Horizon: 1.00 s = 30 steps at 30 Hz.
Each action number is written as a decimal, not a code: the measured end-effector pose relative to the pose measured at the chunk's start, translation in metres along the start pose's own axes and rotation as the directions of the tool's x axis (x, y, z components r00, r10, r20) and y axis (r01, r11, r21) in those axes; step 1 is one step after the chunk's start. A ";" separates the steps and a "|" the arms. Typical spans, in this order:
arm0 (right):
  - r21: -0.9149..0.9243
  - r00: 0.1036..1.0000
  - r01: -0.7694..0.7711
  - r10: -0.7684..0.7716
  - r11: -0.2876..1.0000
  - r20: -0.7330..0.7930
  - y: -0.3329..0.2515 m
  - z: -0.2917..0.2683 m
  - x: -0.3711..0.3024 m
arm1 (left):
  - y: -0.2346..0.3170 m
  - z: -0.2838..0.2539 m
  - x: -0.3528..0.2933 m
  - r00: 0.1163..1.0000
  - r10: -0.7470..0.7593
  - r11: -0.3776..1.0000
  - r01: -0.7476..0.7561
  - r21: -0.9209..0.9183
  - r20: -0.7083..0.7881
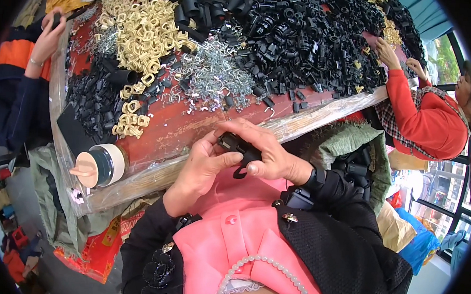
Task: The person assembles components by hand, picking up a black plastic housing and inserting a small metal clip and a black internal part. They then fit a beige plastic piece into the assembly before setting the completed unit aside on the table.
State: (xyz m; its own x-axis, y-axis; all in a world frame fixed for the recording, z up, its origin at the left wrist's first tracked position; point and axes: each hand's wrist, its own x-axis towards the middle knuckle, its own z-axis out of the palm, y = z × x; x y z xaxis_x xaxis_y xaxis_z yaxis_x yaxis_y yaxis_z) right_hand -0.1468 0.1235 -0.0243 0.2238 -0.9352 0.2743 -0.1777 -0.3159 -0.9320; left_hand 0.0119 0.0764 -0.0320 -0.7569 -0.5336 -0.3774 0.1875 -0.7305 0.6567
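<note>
Grip is two-handed, pinching one black plastic part (233,143), which sits between the fingers just in front of the wearer's chest. The left hand (195,169) bears on the part from its left, thumb laid across the near face. The right hand (275,155) bears from the other side, index finger extended over the top and thumb bent below. A small dark loop shows beneath the part, near the right thumb; whether it belongs to the part cannot be told. Directly beyond the grip lies the red tabletop (166,134), bordered by a wooden edge (307,122). Farther out, ahead of the grip, silvery metal hooks (213,73) are heaped; a pile of tan plastic buckles (145,36) lies to their left, and a broad mass of black components (306,43) to their right. Left of the grip, near the table corner, stands a jar (113,164) with a beige lid. Right of the grip, below the table edge, a grey-green sack (381,166) contains black pieces. Well to the right, a co-worker in red sleeves (410,117) reaches to the heap; at far left, another co-worker's hand (47,44) holds a dark item.
</note>
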 end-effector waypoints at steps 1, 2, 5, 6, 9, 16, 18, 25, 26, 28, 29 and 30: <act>-0.003 1.000 0.002 -0.002 1.000 0.005 0.000 0.001 0.000 | 0.000 -0.001 0.000 1.000 -0.001 1.000 0.001 0.004 0.009; -0.025 0.999 0.019 -0.020 0.999 -0.040 0.000 0.002 -0.001 | 0.000 -0.001 0.001 1.000 -0.003 1.000 0.003 0.008 0.018; -0.070 0.991 0.050 -0.058 0.996 -0.124 0.002 0.003 0.000 | 0.001 0.001 0.003 0.999 -0.033 0.999 0.033 -0.028 0.008; -0.082 0.990 0.050 -0.060 0.995 -0.124 0.004 0.003 0.000 | 0.001 0.001 0.003 0.999 -0.052 0.998 0.052 -0.045 0.003; -0.106 0.991 0.046 -0.059 0.993 -0.120 0.005 0.001 0.001 | 0.004 0.002 0.006 0.999 -0.054 0.995 0.054 -0.086 0.005; 0.420 0.965 -0.061 0.161 0.905 -0.206 0.008 0.015 0.006 | 0.007 0.003 0.009 0.999 -0.043 0.977 0.036 -0.209 -0.031; 0.441 0.964 -0.083 0.184 0.894 -0.191 0.007 0.013 0.004 | 0.006 0.004 0.010 0.999 -0.019 0.979 0.009 -0.206 -0.045; 0.515 0.952 -0.122 0.247 0.849 -0.182 0.001 0.013 0.002 | 0.007 0.002 0.009 0.999 0.024 0.992 -0.027 -0.122 -0.022; 0.517 0.947 -0.124 0.256 0.847 -0.192 0.001 0.014 0.002 | 0.007 0.002 0.009 0.999 0.041 0.995 -0.043 -0.095 -0.022; 0.523 0.938 -0.128 0.273 0.843 -0.211 0.000 0.014 0.001 | 0.004 0.003 0.010 0.998 0.061 0.996 -0.063 -0.070 -0.028; 0.522 0.939 -0.127 0.272 0.843 -0.211 0.001 0.014 0.000 | 0.002 0.003 0.010 0.996 0.079 0.996 -0.080 -0.045 -0.037; 0.537 0.936 -0.100 0.262 0.838 -0.234 0.003 0.015 -0.001 | 0.001 0.003 0.010 0.994 0.097 0.995 -0.098 -0.020 -0.045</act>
State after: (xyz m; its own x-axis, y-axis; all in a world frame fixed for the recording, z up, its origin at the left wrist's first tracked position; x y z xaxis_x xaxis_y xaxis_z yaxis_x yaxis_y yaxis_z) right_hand -0.1334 0.1261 -0.0312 -0.0613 -0.9958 0.0683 0.3432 -0.0853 -0.9354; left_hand 0.0029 0.0717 -0.0326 -0.7060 -0.6206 -0.3412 0.2731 -0.6831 0.6773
